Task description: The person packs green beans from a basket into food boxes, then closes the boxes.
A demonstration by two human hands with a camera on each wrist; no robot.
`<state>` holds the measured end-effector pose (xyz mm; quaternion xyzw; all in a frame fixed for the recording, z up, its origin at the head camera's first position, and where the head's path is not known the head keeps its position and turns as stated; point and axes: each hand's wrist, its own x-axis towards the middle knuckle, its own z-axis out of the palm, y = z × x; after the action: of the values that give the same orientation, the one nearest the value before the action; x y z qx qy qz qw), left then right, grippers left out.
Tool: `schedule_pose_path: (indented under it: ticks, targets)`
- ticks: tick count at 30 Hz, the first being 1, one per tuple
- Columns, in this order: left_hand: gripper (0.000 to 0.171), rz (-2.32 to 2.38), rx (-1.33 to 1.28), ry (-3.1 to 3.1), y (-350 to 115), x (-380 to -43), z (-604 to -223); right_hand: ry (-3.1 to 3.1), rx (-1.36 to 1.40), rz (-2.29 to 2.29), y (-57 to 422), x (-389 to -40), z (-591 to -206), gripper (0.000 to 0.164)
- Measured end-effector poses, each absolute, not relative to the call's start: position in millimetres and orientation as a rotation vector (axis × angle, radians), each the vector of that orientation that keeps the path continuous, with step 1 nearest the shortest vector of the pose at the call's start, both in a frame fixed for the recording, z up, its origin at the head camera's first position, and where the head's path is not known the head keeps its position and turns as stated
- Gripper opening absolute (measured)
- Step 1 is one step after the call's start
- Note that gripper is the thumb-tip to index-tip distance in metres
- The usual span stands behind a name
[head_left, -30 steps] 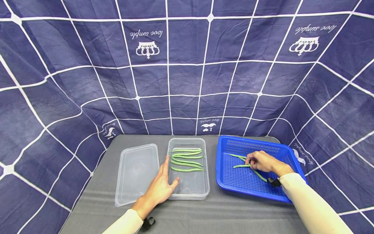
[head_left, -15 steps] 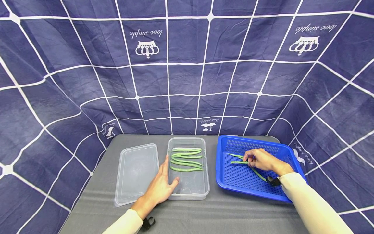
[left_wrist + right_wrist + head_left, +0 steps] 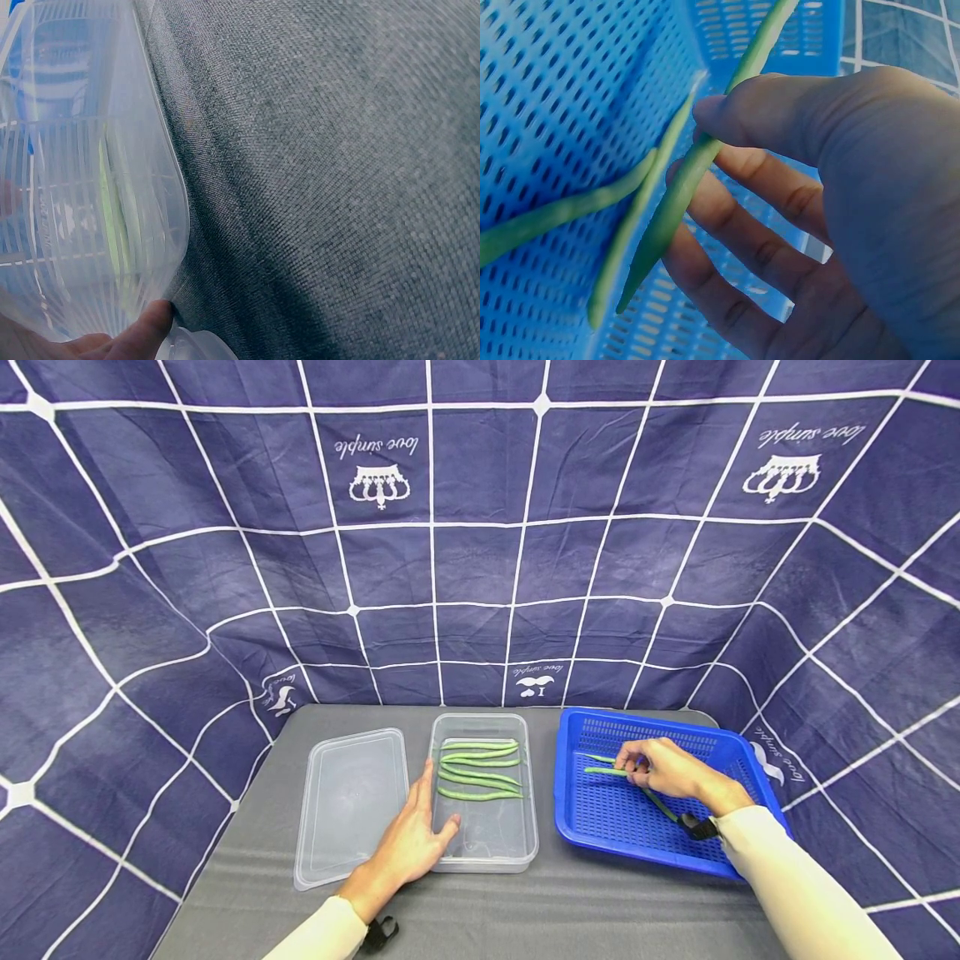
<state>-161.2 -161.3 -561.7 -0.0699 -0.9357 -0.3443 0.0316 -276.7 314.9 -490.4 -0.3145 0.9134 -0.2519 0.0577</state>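
Between thumb and fingers my right hand point(image 3: 660, 767) pinches a green bean point(image 3: 679, 184), held over the blue basket point(image 3: 637, 853). Two more beans lie on the basket floor below it: a straight one point(image 3: 630, 225) and one slanting across point(image 3: 562, 214). My left hand point(image 3: 412, 835) rests against the left wall of a clear plastic container point(image 3: 495, 852), fingers straight and thumb over the near part. Inside that container, several green beans point(image 3: 480, 777) lie side by side in its far half. Through the ribbed wall they show as pale green streaks in the left wrist view.
A clear flat lid point(image 3: 352, 810) lies on the grey cloth point(image 3: 585, 910) left of the container. The basket stands to the right, with a gap between it and the container. A dark blue curtain with white grid lines point(image 3: 480, 560) rises behind and at both sides.
My right hand has shifted slightly left and away from me inside the basket, carrying the pinched green bean along. The left hand and the container have stayed put.
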Motion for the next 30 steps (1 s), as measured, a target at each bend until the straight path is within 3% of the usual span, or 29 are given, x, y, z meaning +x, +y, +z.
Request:
schedule_pose_path:
  ticks: [16, 30]
  targets:
    - [0.109, -1.060, -0.206, -2.884, -160.7, -159.9, -559.3, 2.828, -0.955, -0.771, 283.2, -265.0, -463.4, 0.030]
    - [0.109, -1.060, -0.201, -2.901, -160.2, -160.8, -559.5, 2.895, -1.116, -0.739, 248.0, -252.5, -441.2, 0.031]
